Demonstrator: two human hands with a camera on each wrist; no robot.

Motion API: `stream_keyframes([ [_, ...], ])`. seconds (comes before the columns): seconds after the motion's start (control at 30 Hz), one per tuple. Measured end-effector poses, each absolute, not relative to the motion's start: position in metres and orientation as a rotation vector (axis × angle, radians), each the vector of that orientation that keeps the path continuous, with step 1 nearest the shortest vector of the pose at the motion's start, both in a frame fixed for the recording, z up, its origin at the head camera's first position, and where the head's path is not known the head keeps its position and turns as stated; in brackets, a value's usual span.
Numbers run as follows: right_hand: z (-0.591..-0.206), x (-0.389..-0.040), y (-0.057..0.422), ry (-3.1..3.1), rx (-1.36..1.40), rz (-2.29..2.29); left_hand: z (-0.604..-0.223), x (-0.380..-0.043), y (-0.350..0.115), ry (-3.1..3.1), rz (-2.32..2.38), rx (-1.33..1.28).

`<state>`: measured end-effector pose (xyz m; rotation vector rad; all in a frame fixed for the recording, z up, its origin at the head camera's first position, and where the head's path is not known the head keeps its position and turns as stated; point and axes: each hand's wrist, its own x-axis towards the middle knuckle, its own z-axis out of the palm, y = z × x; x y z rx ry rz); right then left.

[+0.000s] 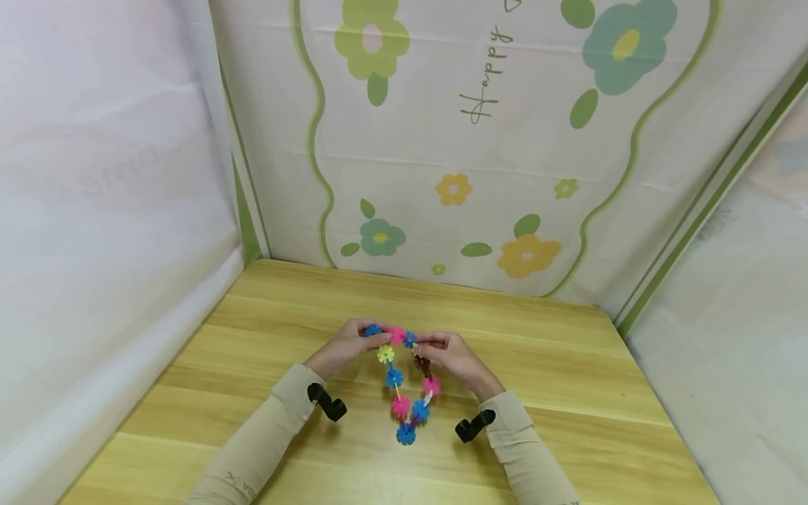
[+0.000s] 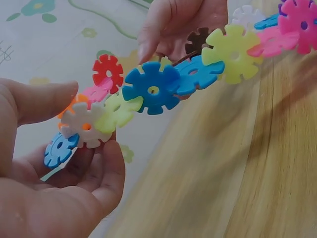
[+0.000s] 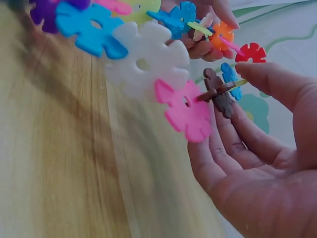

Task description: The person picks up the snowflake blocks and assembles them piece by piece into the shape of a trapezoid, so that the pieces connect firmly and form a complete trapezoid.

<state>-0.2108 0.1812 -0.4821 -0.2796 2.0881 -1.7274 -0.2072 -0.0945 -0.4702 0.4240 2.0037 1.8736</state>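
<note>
A loop of colourful plastic snowflake discs (image 1: 394,378), slotted edge to edge, hangs in the air above the table between both hands. My left hand (image 1: 344,349) pinches its far left part; in the left wrist view the thumb and fingers are around a white disc (image 2: 84,124) and an orange one. Opposite it, my right hand (image 1: 459,359) grips the far right part, near a brown disc (image 3: 218,93) and a pink disc (image 3: 185,111) touching the fingers. A red disc (image 2: 107,73) sits in the strand between the hands. The blue disc (image 1: 406,434) forms the loop's lowest, nearest end.
The loop is held over a wood-grain table (image 1: 555,435). Behind it rises a white cloth wall (image 1: 410,140) printed with flowers, with more white cloth at both sides. A black bracket (image 1: 327,402) is on the left wrist, another black bracket (image 1: 475,426) on the right.
</note>
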Motion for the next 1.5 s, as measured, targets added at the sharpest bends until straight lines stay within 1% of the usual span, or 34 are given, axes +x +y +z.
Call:
stream_keyframes([
  [0.27, -0.479, -0.215, 0.182, 1.926, -0.232, -1.938, -0.475, -0.208, -0.091, 1.939, 1.987, 0.411],
  [0.47, -0.463, -0.217, 0.19, 2.131, -0.336, -1.851, -0.477, -0.208, -0.089, 1.996, 1.944, 0.407],
  [0.73, -0.448, -0.219, 0.195, 2.223, -0.474, -1.681, -0.478, -0.206, -0.088, 2.156, 1.621, 0.645],
  [0.97, -0.446, -0.221, 0.198, 2.289, -0.586, -1.521, -0.485, -0.204, -0.084, 2.219, 1.507, 0.722],
  [1.3, -0.447, -0.219, 0.194, 2.271, -0.747, -1.359, -0.489, -0.202, -0.088, 2.155, 1.577, 0.665],
  [1.5, -0.446, -0.216, 0.191, 2.267, -0.793, -1.344, -0.489, -0.201, -0.092, 2.133, 1.637, 0.609],
])
